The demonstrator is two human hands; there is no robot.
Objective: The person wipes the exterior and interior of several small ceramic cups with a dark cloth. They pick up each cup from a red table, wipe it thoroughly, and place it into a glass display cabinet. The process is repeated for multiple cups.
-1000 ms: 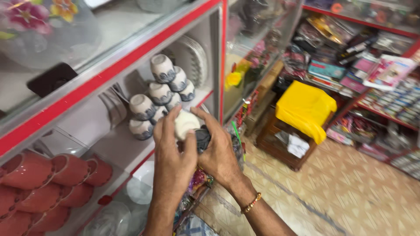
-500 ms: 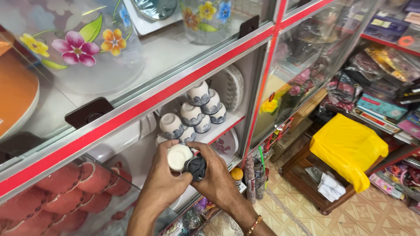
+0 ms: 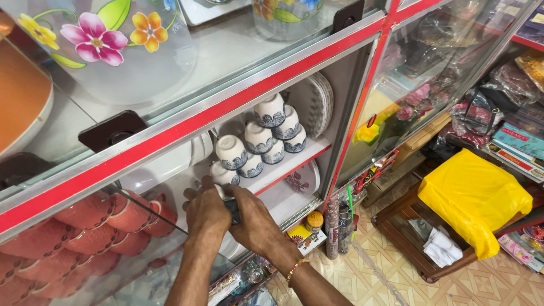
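Your cabinet top carries a clear flower-printed plastic container point(image 3: 107, 51) toward its left end, an orange lid point(image 3: 20, 96) at the far left edge. Behind the glass at lower left you see stacked salmon-pink cups point(image 3: 85, 226). White plates point(image 3: 320, 102) stand on edge at the shelf's right end. On the floor to your right, a yellow plastic bag point(image 3: 473, 198) lies over a low wooden stand point(image 3: 408, 232).

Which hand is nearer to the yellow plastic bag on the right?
The right hand. It sits on the bag's side of the clasped pair, though the yellow plastic bag is well apart from it across the floor. The left hand is farther away.
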